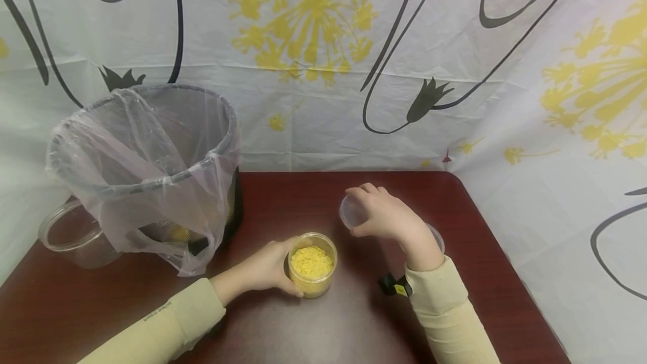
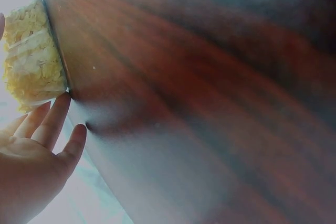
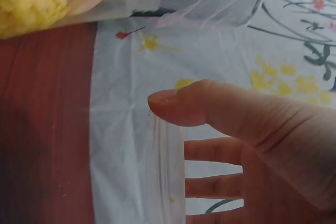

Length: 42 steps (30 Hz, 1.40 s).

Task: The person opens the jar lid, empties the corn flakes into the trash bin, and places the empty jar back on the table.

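Note:
A clear round plastic jar (image 1: pixel 319 287) filled with yellow flakes (image 1: pixel 312 262) stands on the table, open at the top. My left hand (image 1: pixel 266 267) grips its left side, thumb toward the front. In the left wrist view the fingers (image 2: pixel 51 121) reach the base of the jar (image 2: pixel 35 56). To the right and farther back, my right hand (image 1: pixel 386 213) holds a clear round lid (image 1: pixel 350 213) by its edge. The right wrist view shows the thumb at the rim of the lid (image 3: pixel 167 166), with the other fingers behind it.
A mesh bin (image 1: pixel 235 198) lined with a translucent bag (image 1: pixel 167 212) stands at the back left. A larger clear tub (image 1: pixel 83 249) sits beside it at the left. Another clear rim (image 1: pixel 437 237) shows partly behind my right wrist. A patterned curtain (image 1: pixel 328 145) borders the table (image 1: pixel 283 190).

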{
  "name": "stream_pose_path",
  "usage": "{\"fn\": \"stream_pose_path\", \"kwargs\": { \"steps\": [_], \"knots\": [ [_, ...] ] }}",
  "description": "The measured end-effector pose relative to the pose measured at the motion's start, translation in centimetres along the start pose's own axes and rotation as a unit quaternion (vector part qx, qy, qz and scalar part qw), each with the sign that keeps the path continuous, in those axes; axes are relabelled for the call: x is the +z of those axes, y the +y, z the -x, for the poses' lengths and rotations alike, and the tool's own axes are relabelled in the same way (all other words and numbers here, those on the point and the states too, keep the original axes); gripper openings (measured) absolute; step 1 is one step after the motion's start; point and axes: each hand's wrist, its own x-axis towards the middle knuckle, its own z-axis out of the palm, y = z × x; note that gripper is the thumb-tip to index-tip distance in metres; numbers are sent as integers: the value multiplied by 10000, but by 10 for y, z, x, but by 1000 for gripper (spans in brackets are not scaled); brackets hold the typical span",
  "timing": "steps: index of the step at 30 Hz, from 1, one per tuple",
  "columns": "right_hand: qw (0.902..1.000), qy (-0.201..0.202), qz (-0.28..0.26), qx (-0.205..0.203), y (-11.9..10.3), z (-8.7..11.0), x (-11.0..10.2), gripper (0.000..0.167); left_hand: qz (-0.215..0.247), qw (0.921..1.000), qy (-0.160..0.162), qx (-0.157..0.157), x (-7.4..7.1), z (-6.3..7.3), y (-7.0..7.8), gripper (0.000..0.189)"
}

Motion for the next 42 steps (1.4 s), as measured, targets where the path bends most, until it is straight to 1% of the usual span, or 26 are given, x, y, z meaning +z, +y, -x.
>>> {"fn": "stream_pose_path", "kwargs": {
  "steps": [16, 31, 42],
  "knots": [
    [9975, -411, -155, 546, 36, -13, 32, 83, 4, 10000, -43, -59, 0, -1, 1, 97],
    [9946, -594, -33, 851, 53, -18, 52, 84, 29, 10000, -23, -61, 0, 0, 1, 98],
    [9938, -692, -64, 873, 58, -21, 62, 87, 62, 10000, -7, -55, 0, 0, 0, 97]
  ]
}}
